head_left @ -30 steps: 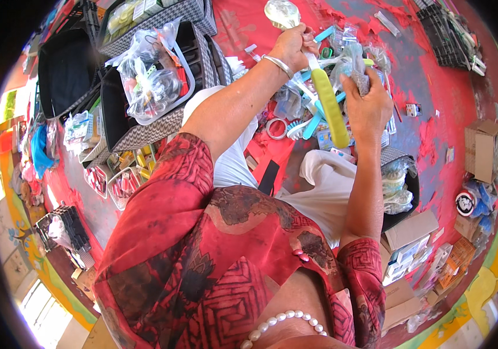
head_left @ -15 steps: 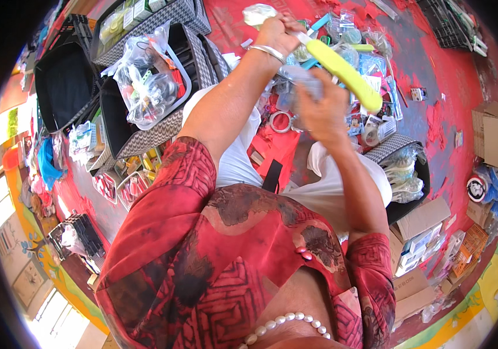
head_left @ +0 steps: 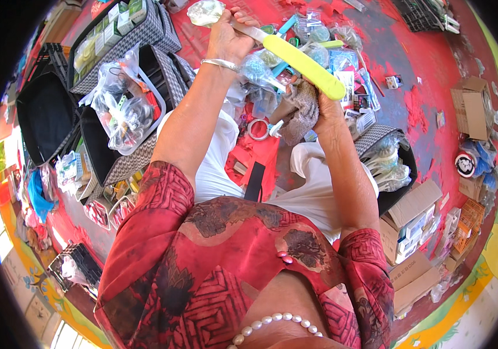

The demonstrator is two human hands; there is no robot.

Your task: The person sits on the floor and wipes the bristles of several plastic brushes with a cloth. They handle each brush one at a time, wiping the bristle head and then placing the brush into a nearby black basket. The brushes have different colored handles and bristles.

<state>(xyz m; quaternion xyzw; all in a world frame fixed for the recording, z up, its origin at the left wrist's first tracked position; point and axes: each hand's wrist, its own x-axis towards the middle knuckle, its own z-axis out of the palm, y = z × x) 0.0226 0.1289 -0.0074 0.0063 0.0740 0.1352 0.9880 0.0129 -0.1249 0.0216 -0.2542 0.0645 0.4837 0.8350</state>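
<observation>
Closed around the pale neck of a long-handled tool, my left hand (head_left: pixel 230 42) holds it at the top of the head view. Its yellow-green handle (head_left: pixel 304 67) slants down to the right. The whitish, shiny head (head_left: pixel 205 13) pokes out left of my fingers; its exact kind I cannot make out. My right hand (head_left: pixel 327 114) is closed on a crumpled grey-brown cloth (head_left: pixel 302 110), just below the handle's end. Part of the right fingers is hidden behind the handle and cloth.
Beyond my hands lies a heap of small packaged goods (head_left: pixel 345 58) on the red-and-grey floor. Patterned bins (head_left: pixel 162 35) stand at left, one bearing a tray of bagged items (head_left: pixel 122 107). A bin of wrapped goods (head_left: pixel 397 168) and cardboard boxes (head_left: pixel 415 215) stand at right.
The tool has shifted left and slightly up in the view. My right hand, blurred before, now shows clearly with the cloth below the handle. The surroundings have shifted left too.
</observation>
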